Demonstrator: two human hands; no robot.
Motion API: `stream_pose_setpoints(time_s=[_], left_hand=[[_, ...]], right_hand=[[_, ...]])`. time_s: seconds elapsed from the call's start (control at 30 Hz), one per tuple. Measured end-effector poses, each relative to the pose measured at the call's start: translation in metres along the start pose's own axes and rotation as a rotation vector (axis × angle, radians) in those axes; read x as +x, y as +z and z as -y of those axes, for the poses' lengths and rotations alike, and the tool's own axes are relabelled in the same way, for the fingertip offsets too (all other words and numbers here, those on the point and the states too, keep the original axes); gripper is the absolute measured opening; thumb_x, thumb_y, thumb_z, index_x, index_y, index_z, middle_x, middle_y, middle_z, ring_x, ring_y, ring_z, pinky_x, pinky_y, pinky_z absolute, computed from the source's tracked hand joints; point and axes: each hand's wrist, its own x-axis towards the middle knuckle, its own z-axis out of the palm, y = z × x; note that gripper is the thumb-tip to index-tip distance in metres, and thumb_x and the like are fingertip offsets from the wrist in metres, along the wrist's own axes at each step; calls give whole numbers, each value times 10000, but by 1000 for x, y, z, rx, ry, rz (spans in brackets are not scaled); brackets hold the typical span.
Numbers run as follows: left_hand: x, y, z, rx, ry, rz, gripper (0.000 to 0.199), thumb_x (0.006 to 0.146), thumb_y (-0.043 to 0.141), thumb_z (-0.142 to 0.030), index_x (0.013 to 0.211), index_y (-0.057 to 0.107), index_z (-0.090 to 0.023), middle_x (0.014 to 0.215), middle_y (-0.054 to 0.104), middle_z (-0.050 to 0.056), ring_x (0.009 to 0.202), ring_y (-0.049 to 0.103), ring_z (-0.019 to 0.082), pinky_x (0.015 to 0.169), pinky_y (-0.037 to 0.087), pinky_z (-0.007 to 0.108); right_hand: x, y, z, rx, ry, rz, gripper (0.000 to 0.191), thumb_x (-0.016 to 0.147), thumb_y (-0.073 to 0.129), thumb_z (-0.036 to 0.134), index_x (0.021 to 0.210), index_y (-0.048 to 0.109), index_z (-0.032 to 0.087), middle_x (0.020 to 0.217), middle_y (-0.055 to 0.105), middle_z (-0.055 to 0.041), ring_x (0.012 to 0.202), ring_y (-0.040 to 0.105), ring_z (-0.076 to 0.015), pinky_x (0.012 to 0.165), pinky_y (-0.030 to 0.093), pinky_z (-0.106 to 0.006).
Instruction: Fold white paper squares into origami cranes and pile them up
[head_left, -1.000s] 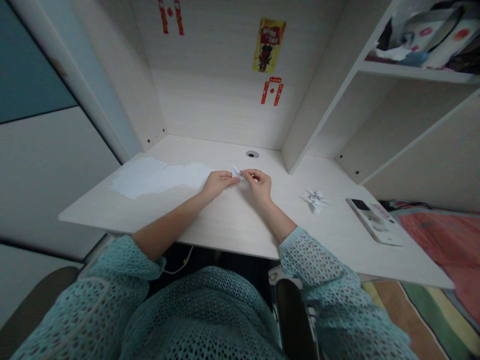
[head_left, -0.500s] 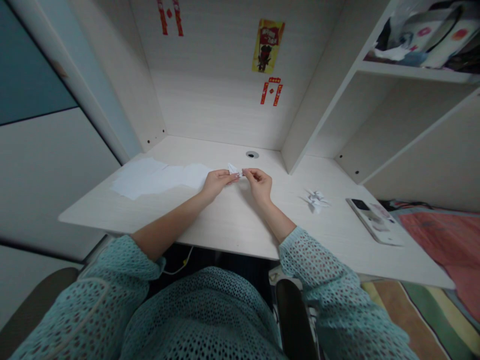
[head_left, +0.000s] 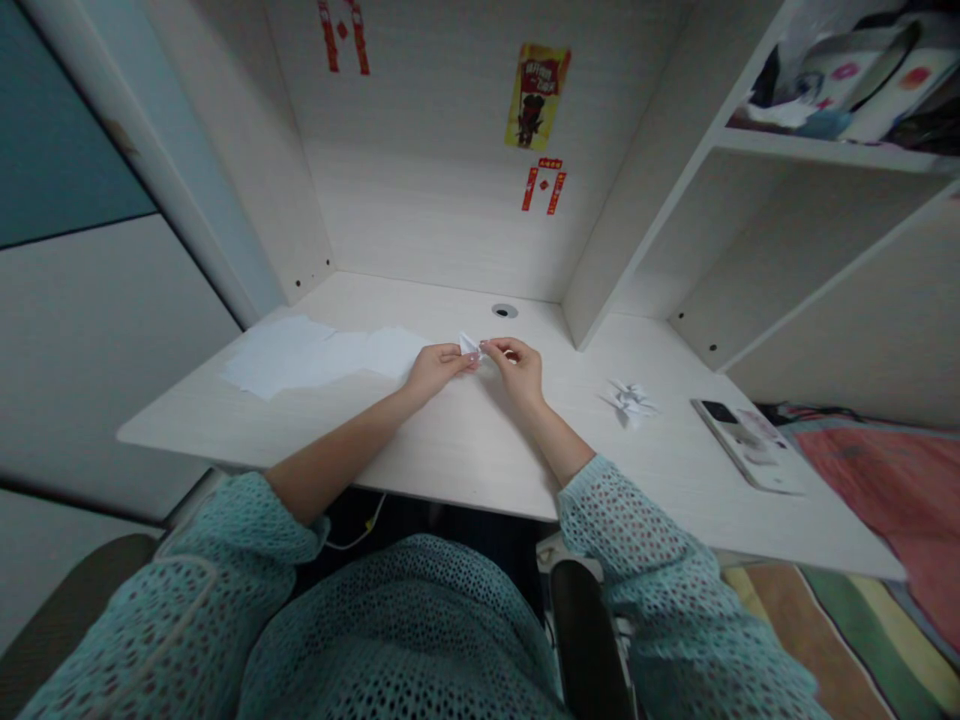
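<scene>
A small piece of folded white paper (head_left: 468,344) is held between my two hands above the middle of the desk (head_left: 450,440). My left hand (head_left: 436,367) pinches it from the left, thumb on top. From the other side my right hand (head_left: 517,368) grips its right end between thumb and forefinger. The fingers hide part of the folds. Left of my left hand lie several overlapping sheets of white paper (head_left: 300,358). To the right of my right hand rests a small cluster of folded white paper shapes (head_left: 631,400).
A white phone-like device (head_left: 746,445) with a dark patch lies near the desk's right end. Behind the desk stands a back panel with stickers (head_left: 537,97) and a round cable hole (head_left: 505,311). A shelf divider (head_left: 637,230) rises at right. A dark armrest (head_left: 589,635) is below.
My right hand has shifted slightly left, closer to my left hand. The folded paper's raised point sits a little lower and more to the right.
</scene>
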Motion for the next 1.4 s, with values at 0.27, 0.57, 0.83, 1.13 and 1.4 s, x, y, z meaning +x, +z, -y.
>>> stream_pose_setpoints(time_s=[0.27,0.57,0.83,1.13,1.4], left_hand=[[4,-5,2,24,9,-65,395,616,698,-530,715,618,-156,791,702,84,756,645,185,668,434,271],[0,-2,-3,25,34,-83,318,610,731,-442,608,580,-163,704,683,54,726,644,184,700,454,287],[-4,4,-5,-53,12,-109,332,603,740,-441,621,580,-151,709,682,60,728,647,183,730,468,304],[-4,6,-6,-56,45,-154,388,583,733,-510,628,573,-159,732,694,66,758,647,194,722,470,289],[-6,5,-5,-46,4,-147,355,625,715,-485,686,615,-151,758,699,78,763,646,188,700,452,277]], right_hand=[[-1,1,-6,-67,-4,143,259,750,588,440,765,686,201,811,688,-40,779,579,-175,686,424,-293],[-3,0,-8,-215,-164,211,184,831,497,359,794,613,221,832,643,-33,829,516,-185,748,415,-316],[-4,0,-6,-276,-300,232,139,858,454,285,824,566,210,829,603,-59,832,505,-201,788,397,-346],[-7,4,-3,-243,-259,171,144,855,458,297,803,564,216,808,597,-45,816,506,-192,779,396,-340],[-6,6,-8,-168,-170,162,180,822,499,351,782,601,209,788,617,-33,779,519,-177,763,409,-320]])
